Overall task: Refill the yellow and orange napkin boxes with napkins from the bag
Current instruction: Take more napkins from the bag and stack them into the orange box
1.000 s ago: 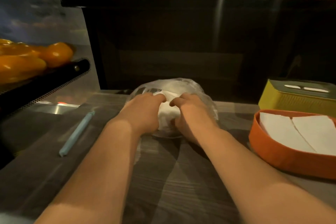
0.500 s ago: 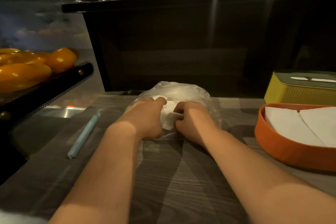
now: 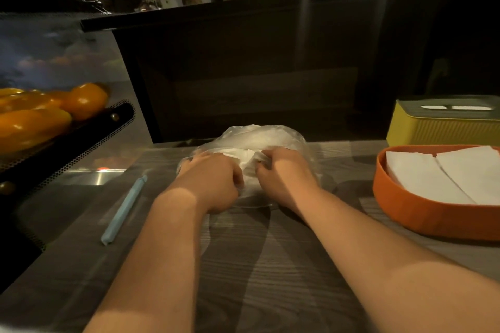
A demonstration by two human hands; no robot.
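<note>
We have one camera, worn on the head. We look forward and down, close over the counter (image 3: 284, 265), with a dark wall behind it.

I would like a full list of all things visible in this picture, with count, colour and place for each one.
bag of napkins: one, clear plastic, white inside, table centre
orange box: one, orange, open, table right
loose napkins: stack, white, inside the orange box
yellow box: one, yellow, grey-green slotted lid, behind the orange box
stick: one, light blue, on the table left of the bag
fruits: several, glossy yellow-orange, far left
shelf: one, black, perforated, under the fruits
table: one, grey wood grain
counter: one, dark, behind the table
left hand: grips the bag's left side
right hand: grips the bag's right side
</note>
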